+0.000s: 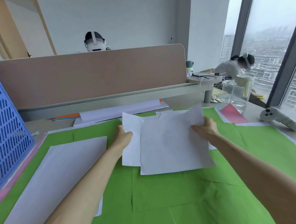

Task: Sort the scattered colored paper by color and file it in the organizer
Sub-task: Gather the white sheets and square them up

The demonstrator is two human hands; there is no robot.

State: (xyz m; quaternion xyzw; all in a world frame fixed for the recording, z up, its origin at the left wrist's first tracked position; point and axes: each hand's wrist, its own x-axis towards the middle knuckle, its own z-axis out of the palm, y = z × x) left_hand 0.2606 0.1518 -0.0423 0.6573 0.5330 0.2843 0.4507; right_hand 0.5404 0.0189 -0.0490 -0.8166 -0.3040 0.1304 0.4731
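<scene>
While both hands are up over the middle of the desk, I judge the sort part-way done, no more.

Grip: left hand pinches the left edge of a loose bunch of white sheets, thumb on top, other fingers hidden under the paper. Right hand holds the right edge the same way. The bunch is uneven, its corners fanned, and it sits over the green paper. I cannot tell whether its lower edge touches.

Done, by the look of it: the whites are being pulled together. A second white stack lies flat on the green to my left, apart from the bunch in hand and near the organizer.

Left to do:
- The green covers most of the desk in overlapping sheets, ungathered.
- Pink paper shows from under the green at the left edge. Another pink sheet lies far right, near a white controller.
- Orange paper, with a sliver of blue under it, lies at the back below the desk divider.
- Nothing visibly filed.

Containers: the blue organizer stands far left with its perforated side wall toward me. That wall hides the slots, so I cannot tell what they hold. A clear jar stands at the right by the window, and its contents are not readable from here.
</scene>
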